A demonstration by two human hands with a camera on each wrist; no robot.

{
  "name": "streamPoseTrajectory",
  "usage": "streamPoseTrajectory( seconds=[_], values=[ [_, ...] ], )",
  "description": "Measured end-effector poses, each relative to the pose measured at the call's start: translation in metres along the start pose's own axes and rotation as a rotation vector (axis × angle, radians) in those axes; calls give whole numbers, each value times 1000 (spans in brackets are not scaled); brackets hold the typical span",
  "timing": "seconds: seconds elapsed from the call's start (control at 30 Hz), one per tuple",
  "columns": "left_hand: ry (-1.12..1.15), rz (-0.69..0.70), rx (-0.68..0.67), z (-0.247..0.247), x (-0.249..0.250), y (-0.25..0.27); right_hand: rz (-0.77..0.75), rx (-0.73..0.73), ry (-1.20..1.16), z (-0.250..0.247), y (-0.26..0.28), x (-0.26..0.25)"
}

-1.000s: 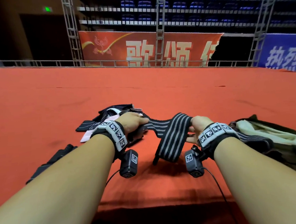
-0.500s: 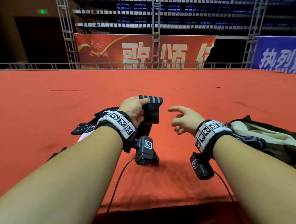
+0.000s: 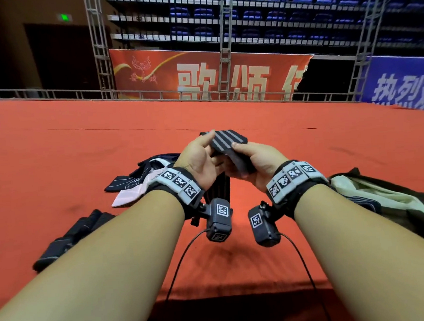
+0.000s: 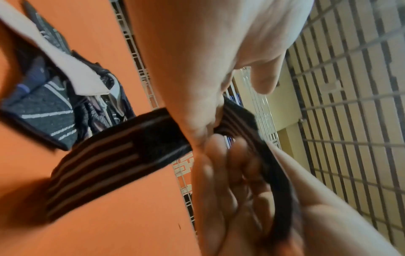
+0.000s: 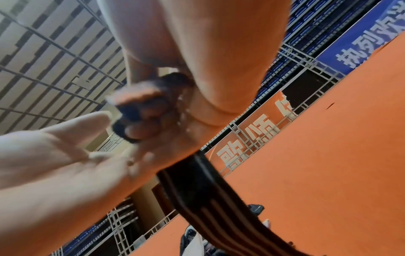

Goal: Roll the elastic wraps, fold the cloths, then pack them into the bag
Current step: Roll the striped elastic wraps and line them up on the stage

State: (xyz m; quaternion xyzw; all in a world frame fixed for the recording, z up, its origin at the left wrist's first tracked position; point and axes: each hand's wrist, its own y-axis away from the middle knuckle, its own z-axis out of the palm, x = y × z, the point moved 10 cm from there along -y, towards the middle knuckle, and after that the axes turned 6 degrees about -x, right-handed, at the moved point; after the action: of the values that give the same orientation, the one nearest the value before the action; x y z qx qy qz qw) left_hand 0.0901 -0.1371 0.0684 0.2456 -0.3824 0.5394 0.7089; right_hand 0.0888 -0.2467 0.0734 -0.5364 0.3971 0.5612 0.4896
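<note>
A black elastic wrap with grey stripes (image 3: 227, 142) is held up between both hands above the red floor. My left hand (image 3: 204, 152) grips it from the left with the thumb stretched along its top. My right hand (image 3: 249, 159) curls its fingers round the folded end. The loose tail (image 3: 220, 188) hangs down between my wrists. In the left wrist view the striped wrap (image 4: 109, 164) runs under my left hand (image 4: 208, 83) to the right hand's fingers (image 4: 230, 181). The right wrist view shows the right hand's fingers (image 5: 142, 110) on the wrap's end, and the tail (image 5: 208, 199) below.
A heap of dark and white cloths (image 3: 137, 177) lies left of the hands. A second black wrap (image 3: 71, 238) lies under my left forearm. An open olive bag (image 3: 384, 198) sits on the right. The red floor's front edge (image 3: 240, 293) is close; a metal rail (image 3: 50, 92) bounds its far side.
My right hand, which had let go of the wrap, has come back and grips its end. Both hands have risen and moved together, and the stretched wrap is now bunched between them.
</note>
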Motion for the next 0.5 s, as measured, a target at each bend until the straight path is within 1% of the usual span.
streamPoseTrajectory(
  seconds=[0.07, 0.13, 0.2, 0.3, 0.4, 0.5],
  values=[
    [161, 42, -4, -2, 6, 0, 81, -26, -57, -6, 9, 8],
    [325, 117, 12, -9, 16, 1, 134, -2, -45, -22, 17, 14],
    [423, 175, 53, -19, 25, 2, 168, 39, -47, -40, 25, 19],
    [502, 193, 164, -39, 28, 6, 199, 82, -50, -63, 34, 26],
    [569, 176, 180, -53, 21, 3, 198, 35, -93, -65, 36, 29],
    [567, 154, 200, -64, 9, -2, 193, 38, -85, -64, 32, 30]
  ],
)
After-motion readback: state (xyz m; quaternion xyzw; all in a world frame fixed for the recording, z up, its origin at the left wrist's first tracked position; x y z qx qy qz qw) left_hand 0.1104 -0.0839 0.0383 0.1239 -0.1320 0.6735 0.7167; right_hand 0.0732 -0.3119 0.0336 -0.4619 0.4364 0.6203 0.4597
